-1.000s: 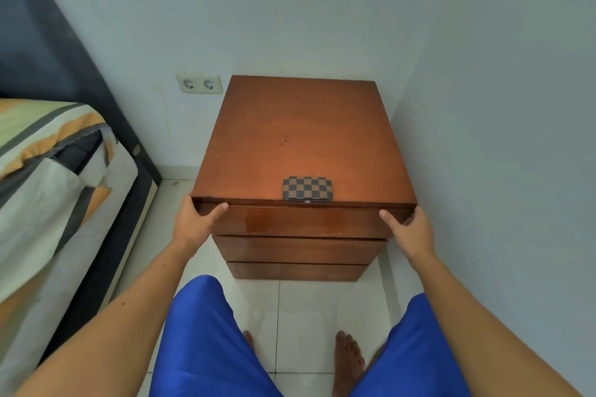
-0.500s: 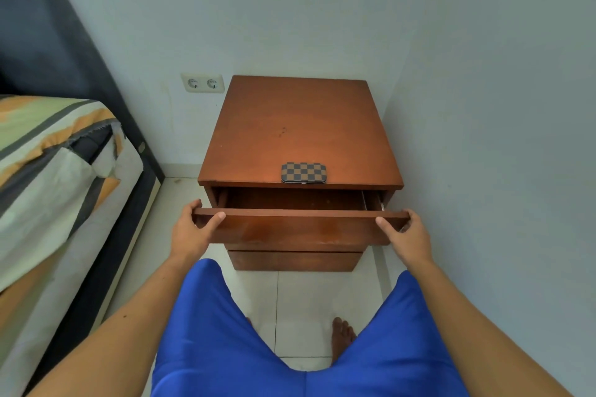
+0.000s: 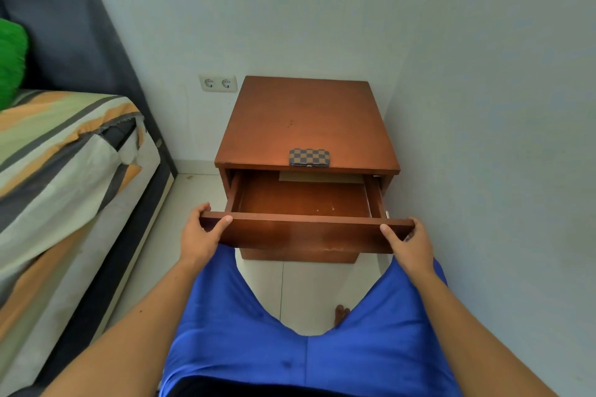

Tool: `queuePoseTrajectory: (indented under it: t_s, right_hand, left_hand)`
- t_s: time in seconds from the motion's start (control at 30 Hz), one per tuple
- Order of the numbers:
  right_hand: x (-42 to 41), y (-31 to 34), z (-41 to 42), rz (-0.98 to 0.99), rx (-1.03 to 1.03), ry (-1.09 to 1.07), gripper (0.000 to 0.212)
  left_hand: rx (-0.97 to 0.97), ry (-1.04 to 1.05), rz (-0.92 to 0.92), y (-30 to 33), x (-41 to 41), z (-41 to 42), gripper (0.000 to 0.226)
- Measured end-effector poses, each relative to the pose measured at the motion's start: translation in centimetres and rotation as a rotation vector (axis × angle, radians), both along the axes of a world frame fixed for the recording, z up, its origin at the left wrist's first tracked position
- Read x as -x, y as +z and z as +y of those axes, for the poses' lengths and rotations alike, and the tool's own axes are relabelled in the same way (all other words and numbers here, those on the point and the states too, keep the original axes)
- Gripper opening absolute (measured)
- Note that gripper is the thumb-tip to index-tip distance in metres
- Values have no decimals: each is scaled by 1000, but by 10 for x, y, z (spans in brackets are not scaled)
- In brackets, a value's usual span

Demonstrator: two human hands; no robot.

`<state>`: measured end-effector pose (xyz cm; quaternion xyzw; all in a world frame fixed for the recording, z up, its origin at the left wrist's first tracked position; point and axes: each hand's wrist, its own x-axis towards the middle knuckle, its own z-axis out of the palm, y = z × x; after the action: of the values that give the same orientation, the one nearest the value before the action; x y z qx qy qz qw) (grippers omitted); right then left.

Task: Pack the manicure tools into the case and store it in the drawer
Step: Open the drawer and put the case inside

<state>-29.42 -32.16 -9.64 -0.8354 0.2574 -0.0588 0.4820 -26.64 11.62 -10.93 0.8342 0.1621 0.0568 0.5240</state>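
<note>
Hands hold the two ends of the top drawer (image 3: 306, 232) of a brown wooden nightstand (image 3: 306, 119), which stands in a corner of white walls. The left hand (image 3: 201, 234) has its grip closed around the left end of the drawer front, thumb on the front face and fingers over the top edge; the right hand (image 3: 409, 240) grips the right end the same way. The drawer is pulled well out, and a flat pale sheet (image 3: 319, 177) lies at the back of it. The checkered case (image 3: 309, 157) lies shut on top of the nightstand, at its front edge, just above the open drawer. A bed (image 3: 64, 171) with a striped sheet stands to the left, and a double wall socket (image 3: 218, 83) sits beside the nightstand.
</note>
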Motion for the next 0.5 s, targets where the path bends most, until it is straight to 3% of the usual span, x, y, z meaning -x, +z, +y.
queuePoseTrajectory:
  t_s: [0.3,0.5]
  right_hand:
    - [6,0,3,25,-20,-10,94]
    - [-6,10,12,-12,151,53,102]
  left_hand:
    - [-17,-23,33,3,8,3,79]
    - [-252,-153,40,22,-5,10,88]
